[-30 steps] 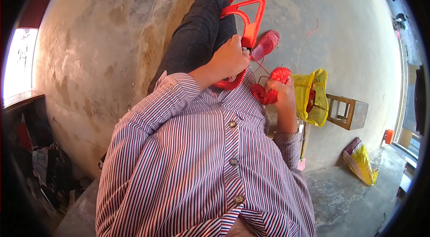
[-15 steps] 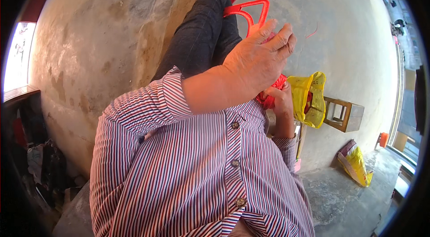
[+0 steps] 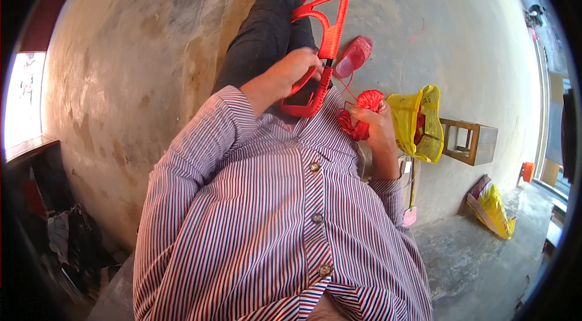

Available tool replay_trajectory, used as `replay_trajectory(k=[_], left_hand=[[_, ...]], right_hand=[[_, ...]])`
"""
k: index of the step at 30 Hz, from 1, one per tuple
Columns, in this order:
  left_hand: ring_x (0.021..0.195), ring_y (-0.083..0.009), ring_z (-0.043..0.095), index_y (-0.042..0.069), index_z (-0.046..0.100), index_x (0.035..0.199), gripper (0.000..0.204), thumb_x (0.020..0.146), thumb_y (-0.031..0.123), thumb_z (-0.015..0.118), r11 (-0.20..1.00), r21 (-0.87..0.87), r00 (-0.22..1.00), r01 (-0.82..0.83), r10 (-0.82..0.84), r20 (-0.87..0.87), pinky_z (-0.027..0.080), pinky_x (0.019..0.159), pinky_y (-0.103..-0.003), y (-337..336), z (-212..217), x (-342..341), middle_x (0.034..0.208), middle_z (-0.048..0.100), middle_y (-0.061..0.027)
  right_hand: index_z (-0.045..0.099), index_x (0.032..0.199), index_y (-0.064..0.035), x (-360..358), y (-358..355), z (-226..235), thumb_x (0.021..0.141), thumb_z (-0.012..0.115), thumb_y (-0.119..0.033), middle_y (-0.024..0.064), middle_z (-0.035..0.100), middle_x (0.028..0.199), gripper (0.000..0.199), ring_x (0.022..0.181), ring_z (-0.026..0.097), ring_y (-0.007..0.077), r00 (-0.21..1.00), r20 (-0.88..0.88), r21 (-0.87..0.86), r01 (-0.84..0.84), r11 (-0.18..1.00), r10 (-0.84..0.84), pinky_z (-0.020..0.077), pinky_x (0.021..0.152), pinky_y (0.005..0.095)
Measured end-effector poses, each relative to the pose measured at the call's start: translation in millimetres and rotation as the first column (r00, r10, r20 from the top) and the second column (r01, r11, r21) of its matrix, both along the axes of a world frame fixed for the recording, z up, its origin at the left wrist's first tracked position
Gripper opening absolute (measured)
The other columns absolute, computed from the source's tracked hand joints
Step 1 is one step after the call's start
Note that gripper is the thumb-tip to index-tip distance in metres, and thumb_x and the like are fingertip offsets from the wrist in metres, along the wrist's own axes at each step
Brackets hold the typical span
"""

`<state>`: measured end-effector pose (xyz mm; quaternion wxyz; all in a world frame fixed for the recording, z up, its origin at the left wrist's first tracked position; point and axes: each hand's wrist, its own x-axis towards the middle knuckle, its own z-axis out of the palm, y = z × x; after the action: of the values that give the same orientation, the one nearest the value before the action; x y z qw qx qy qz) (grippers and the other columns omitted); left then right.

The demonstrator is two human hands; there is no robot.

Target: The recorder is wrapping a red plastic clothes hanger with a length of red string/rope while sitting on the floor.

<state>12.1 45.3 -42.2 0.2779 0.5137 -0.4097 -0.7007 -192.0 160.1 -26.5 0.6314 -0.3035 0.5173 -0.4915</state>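
An angular frame [image 3: 330, 42] bound in red cord stands over my lap, with a short bare black stretch [image 3: 328, 68] near its middle. Curled at the left side of that stretch, my left hand [image 3: 300, 66] is closed on the frame; its fingertips are partly hidden and a little blurred. My right hand [image 3: 379, 126] grips a bundle of red cord [image 3: 368, 101] to the right of my waist. Loose loops of it hang beside my fingers. A thin red strand runs from the bundle up to the frame.
A yellow bag [image 3: 405, 126] with red material inside stands right of my right hand, next to a wooden stool [image 3: 483, 144]. A red shoe [image 3: 354, 56] lies on the floor beyond my lap. Farther right is a yellow and purple sack [image 3: 490, 207]. Dark clutter [image 3: 73, 242] fills the lower left.
My left hand has come down and left from in front of the right hand, uncovering the frame, shoe and cord bundle. The frame now shows lower, over my lap.
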Motion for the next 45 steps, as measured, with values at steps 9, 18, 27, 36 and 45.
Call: replay_trajectory(k=[9, 18, 27, 36, 45], left_hand=[[0.062, -0.0125, 0.044, 0.004, 0.053, 0.085, 0.01, 0.076, 0.007, 0.053, 0.969, 0.241, 0.927, 0.048, 0.047, -0.373, 0.038, 0.062, -0.025, 2, -19, -4, 0.073, 0.05, -0.0006], [0.069, -0.0119, 0.046, 0.003, 0.052, 0.089, 0.015, 0.074, 0.0, 0.052, 0.95, 0.299, 0.884, 0.087, 0.064, -0.463, 0.038, 0.066, -0.024, 8, -13, 7, 0.082, 0.052, -0.0019], [0.083, -0.0141, 0.052, 0.004, 0.054, 0.101, 0.022, 0.08, 0.001, 0.054, 0.951, 0.306, 0.914, 0.051, 0.079, -0.397, 0.041, 0.076, -0.024, 12, -3, 3, 0.093, 0.058, -0.0039], [0.092, -0.0183, 0.056, 0.004, 0.055, 0.104, 0.027, 0.077, 0.001, 0.051, 0.922, 0.336, 0.834, 0.194, 0.025, -0.552, 0.041, 0.085, -0.028, 5, -35, 16, 0.099, 0.061, -0.005], [0.097, -0.017, 0.057, 0.002, 0.056, 0.108, 0.024, 0.085, 0.008, 0.056, 0.946, 0.317, 0.9, -0.063, 0.191, -0.391, 0.042, 0.091, -0.03, 4, -20, 11, 0.102, 0.06, -0.0057]], right_hand=[[0.058, 0.069, -0.0038, 3, 11, 10, 0.072, 0.067, 0.002, -0.0003, 0.057, 0.059, 0.011, 0.051, 0.052, 0.007, 0.987, -0.115, 0.034, -0.106, 0.994, 0.109, 0.04, 0.05, 0.0231], [0.059, 0.073, -0.0011, -3, 16, 3, 0.069, 0.069, 0.001, -0.0011, 0.059, 0.065, 0.011, 0.056, 0.052, 0.0056, 0.953, -0.24, 0.005, -0.19, 0.982, 0.186, 0.0416, 0.053, 0.0233], [0.066, 0.097, 0.0044, 39, -56, 24, 0.075, 0.072, -0.011, 0.002, 0.062, 0.07, 0.027, 0.058, 0.055, 0.0088, 0.941, -0.331, 0.074, -0.048, 0.996, 0.07, 0.0444, 0.057, 0.0244], [0.068, 0.086, -0.0016, 51, -61, 1, 0.075, 0.072, -0.01, -0.0006, 0.063, 0.075, 0.015, 0.065, 0.057, 0.0076, 0.951, -0.249, 0.047, -0.178, 0.983, 0.184, 0.047, 0.061, 0.0253], [0.065, 0.096, 0.0013, 24, -50, 17, 0.079, 0.071, -0.021, 0.0052, 0.065, 0.075, 0.029, 0.063, 0.059, 0.011, 0.967, -0.24, 0.107, -0.057, 0.993, 0.081, 0.0476, 0.058, 0.0282]])
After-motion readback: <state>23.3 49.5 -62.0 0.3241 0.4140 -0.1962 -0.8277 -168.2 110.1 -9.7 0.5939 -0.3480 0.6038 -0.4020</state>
